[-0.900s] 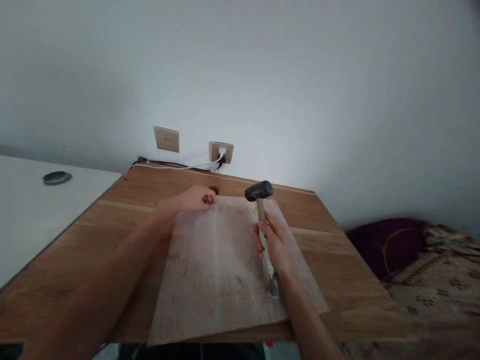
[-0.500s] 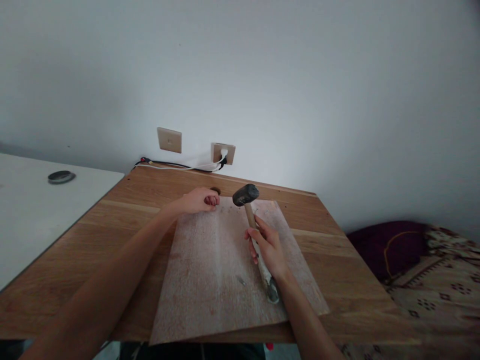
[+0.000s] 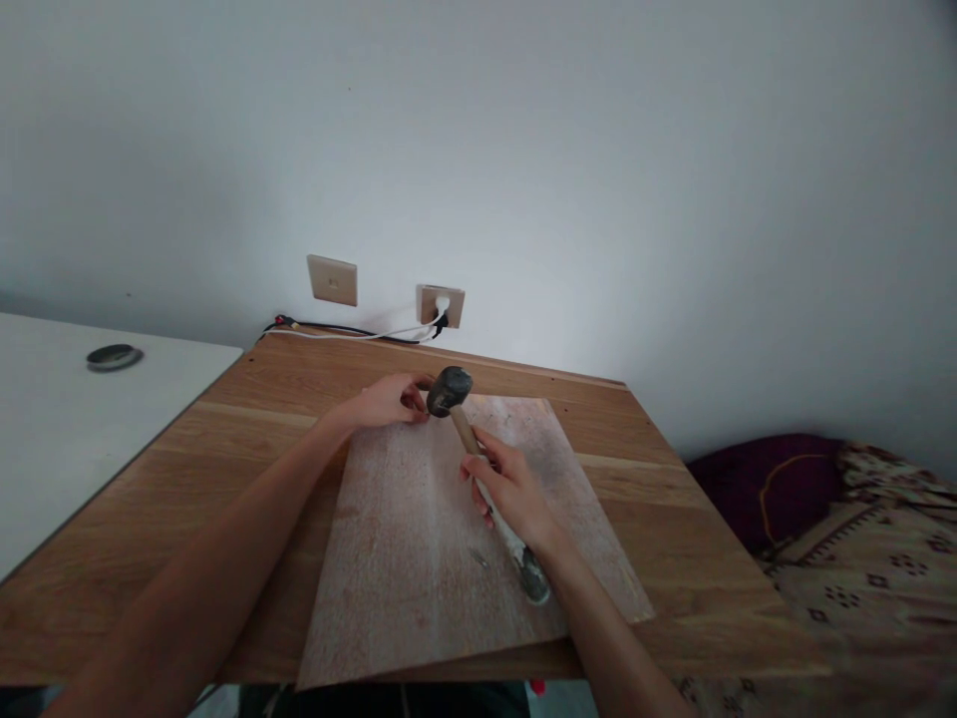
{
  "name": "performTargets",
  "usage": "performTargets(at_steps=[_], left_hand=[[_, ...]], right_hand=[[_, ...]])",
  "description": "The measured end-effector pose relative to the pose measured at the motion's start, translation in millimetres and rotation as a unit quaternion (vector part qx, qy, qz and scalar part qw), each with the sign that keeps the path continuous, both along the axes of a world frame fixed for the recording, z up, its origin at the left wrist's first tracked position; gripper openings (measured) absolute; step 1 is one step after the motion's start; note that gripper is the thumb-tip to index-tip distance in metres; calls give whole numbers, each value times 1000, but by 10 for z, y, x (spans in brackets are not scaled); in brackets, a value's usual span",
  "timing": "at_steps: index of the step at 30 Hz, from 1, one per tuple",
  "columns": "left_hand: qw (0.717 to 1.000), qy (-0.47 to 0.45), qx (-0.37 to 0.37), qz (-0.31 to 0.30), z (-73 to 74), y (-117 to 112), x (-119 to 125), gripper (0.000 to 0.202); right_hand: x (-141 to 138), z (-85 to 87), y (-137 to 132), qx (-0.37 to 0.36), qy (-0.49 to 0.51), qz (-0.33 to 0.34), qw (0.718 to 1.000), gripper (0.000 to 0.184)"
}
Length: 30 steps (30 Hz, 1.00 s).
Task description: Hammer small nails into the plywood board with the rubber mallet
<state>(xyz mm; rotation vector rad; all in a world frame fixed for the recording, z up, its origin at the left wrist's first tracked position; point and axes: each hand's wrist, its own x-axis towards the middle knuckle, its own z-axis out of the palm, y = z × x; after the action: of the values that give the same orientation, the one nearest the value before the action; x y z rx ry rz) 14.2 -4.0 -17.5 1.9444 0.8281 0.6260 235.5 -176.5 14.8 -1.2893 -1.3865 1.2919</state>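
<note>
My right hand (image 3: 509,489) is wrapped round the wooden handle of a hammer (image 3: 450,391) with a dark, stubby head. The head hangs over the far part of a pale, worn board (image 3: 396,558), right beside my left hand (image 3: 393,401). My left hand rests at the board's far left edge, thumb and fingers pinched together; what they hold is too small to make out. Several tiny bits, perhaps nails, lie near the board's far edge. A small greyish piece (image 3: 479,558) lies nearer the middle.
Under the board is a wooden tabletop (image 3: 658,529). A white surface (image 3: 45,429) on the left carries a round dark-rimmed object (image 3: 114,357). Cables (image 3: 351,331) run along the wall to a socket (image 3: 441,305). Patterned fabric (image 3: 859,598) and a purple cloth (image 3: 793,489) lie at right.
The hammer and my right hand have shifted left, bringing the head close to my left hand's fingertips. My left hand has stayed almost in place, still pinched.
</note>
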Motion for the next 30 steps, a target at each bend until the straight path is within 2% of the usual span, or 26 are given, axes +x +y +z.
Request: performTargets(at_steps=[5,9,12,15,17,19,22,23,25,27,30], left_hand=[[1000,-10,-9,12,24,-33,0,55],[1000,11,-16,-22,106,-62,-14,54],[999,38,5,-11,226,-88,-12,53],[992,112,61,22,428,-183,67,38],[981,162,101,-18,572,-343,199,27],[964,186,148,-123,658,-605,383,25],[911,178,263,-262,601,-1132,664,29],[894,167,303,-285,541,-1308,736,30],[876,169,361,-272,405,-1589,829,24],[866,166,382,-276,308,-1716,853,21],[877,141,364,-281,300,-1557,749,24]], right_hand=[[-80,-55,45,-2,-39,21,999,42],[-70,-116,46,5,-48,18,999,42],[-33,-99,41,-7,-28,10,1000,48],[45,-22,40,4,25,-58,998,48],[129,35,48,25,65,-109,992,38],[226,69,65,39,96,-149,983,28],[344,61,94,40,127,-186,973,24],[367,49,100,38,133,-192,972,24],[384,28,102,35,140,-196,970,24],[373,21,94,33,143,-195,970,24],[339,32,76,30,139,-191,971,23]])
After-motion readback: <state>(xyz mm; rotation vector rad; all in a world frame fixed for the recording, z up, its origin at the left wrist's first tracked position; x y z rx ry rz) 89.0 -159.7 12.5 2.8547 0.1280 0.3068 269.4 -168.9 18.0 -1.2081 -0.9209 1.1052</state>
